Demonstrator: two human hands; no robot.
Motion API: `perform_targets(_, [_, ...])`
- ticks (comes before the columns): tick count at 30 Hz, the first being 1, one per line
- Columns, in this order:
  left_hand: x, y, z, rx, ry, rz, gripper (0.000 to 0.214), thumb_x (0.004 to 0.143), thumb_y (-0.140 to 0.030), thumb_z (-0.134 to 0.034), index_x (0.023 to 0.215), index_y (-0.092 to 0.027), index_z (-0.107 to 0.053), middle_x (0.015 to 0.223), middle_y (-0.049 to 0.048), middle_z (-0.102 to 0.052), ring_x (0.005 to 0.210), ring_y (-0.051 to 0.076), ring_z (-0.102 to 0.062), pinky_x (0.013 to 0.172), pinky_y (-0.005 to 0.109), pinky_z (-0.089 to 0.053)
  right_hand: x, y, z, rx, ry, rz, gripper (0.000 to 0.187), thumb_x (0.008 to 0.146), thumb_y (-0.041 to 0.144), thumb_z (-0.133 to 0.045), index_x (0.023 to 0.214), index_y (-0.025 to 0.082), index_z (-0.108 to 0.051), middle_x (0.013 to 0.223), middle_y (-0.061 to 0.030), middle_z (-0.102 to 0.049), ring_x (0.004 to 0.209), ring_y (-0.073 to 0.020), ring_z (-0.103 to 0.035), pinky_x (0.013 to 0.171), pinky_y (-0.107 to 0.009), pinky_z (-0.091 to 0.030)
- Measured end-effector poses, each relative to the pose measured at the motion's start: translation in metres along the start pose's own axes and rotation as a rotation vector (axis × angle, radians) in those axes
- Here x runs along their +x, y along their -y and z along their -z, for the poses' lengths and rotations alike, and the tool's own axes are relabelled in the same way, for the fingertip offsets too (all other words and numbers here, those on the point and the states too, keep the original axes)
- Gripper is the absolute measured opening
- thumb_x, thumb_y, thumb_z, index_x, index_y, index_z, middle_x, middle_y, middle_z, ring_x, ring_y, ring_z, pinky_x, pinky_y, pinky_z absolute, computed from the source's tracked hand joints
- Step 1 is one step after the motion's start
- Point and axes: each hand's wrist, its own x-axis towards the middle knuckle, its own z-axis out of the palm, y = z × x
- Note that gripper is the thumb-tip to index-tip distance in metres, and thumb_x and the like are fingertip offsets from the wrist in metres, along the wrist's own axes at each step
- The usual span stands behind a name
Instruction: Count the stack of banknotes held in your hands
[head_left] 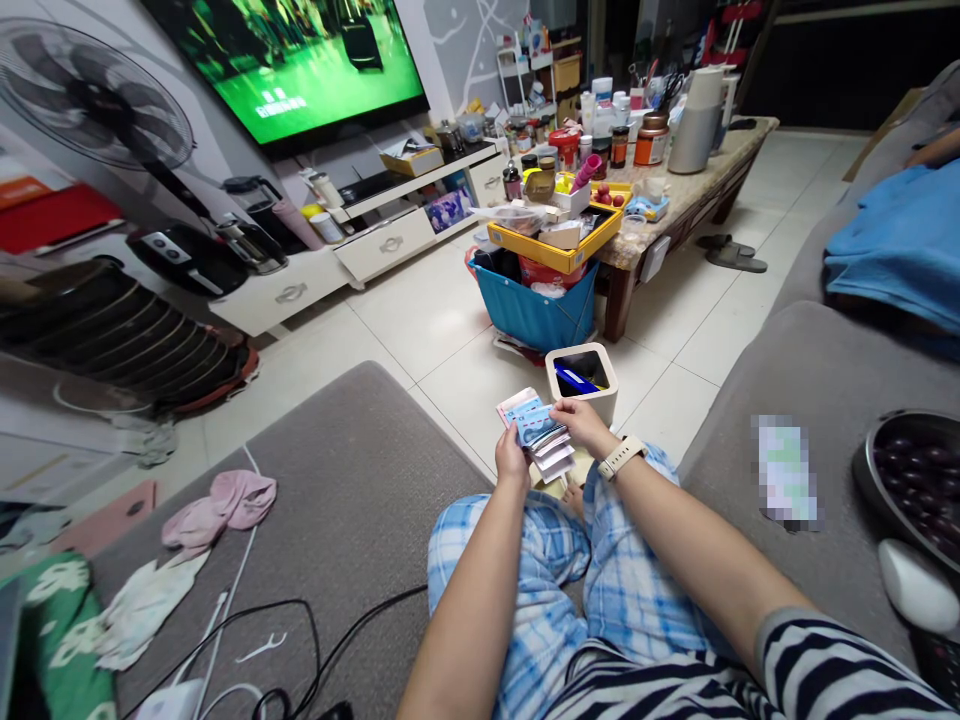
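Note:
Over my lap, both hands hold a loosely layered stack of blue, pink and white printed papers (541, 430), which look like banknotes. My left hand (512, 460) grips the left side, its thumb over the front. At the upper right edge, my right hand (581, 422) pinches the papers between thumb and fingers; a beige watch band circles that wrist. Just beyond my hands stands a cream square bin (604, 378) with a blue wrapper (576, 378) inside. What is printed on the papers is too small to read.
Left on the grey couch (352, 480) lie a pink cloth (221, 510) and black cables (315, 620). To the right are a blurred phone-like object (787, 472), a bowl of dark round fruit (874, 470) and a white mouse-shaped object (919, 583). Ahead, a blue basket (536, 308) stands beside a crowded table (720, 185).

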Motion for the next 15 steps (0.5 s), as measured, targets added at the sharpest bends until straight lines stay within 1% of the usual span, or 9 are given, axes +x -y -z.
perform_targets(4, [-0.0008,-0.001,-0.0012,-0.022,0.013,-0.006,0.023,0.074,-0.032,-0.067,0.086,-0.012,-0.07,0.082,0.0069,-0.072,0.072,0.018,-0.067,0.075,0.031,-0.051,0.0001,0.0009,-0.0007,0.005,-0.008,-0.005,0.032,0.06,0.042,-0.072,0.063,0.019,-0.051,0.061,0.003,-0.051,0.06,-0.0129,-0.046,0.062,-0.028,-0.035])
perform_targets(8, [-0.0018,-0.0019,-0.0026,-0.034,0.001,-0.008,0.02,0.075,-0.029,-0.066,0.086,-0.012,-0.07,0.082,0.007,-0.072,0.072,0.018,-0.067,0.075,0.031,-0.051,-0.0011,0.0028,-0.0009,0.009,0.002,-0.012,0.032,0.06,0.042,-0.073,0.063,0.018,-0.052,0.063,0.0026,-0.052,0.06,-0.0129,-0.046,0.062,-0.028,-0.035])
perform_targets(15, [-0.0016,-0.0015,-0.0034,-0.053,0.005,-0.014,0.018,0.078,-0.026,-0.063,0.086,-0.012,-0.07,0.082,0.0073,-0.072,0.075,0.018,-0.068,0.081,0.033,-0.051,-0.0014,0.002,0.0002,0.016,0.006,-0.015,0.031,0.06,0.042,-0.073,0.064,0.019,-0.052,0.062,0.0026,-0.052,0.061,-0.0132,-0.046,0.063,-0.028,-0.036])
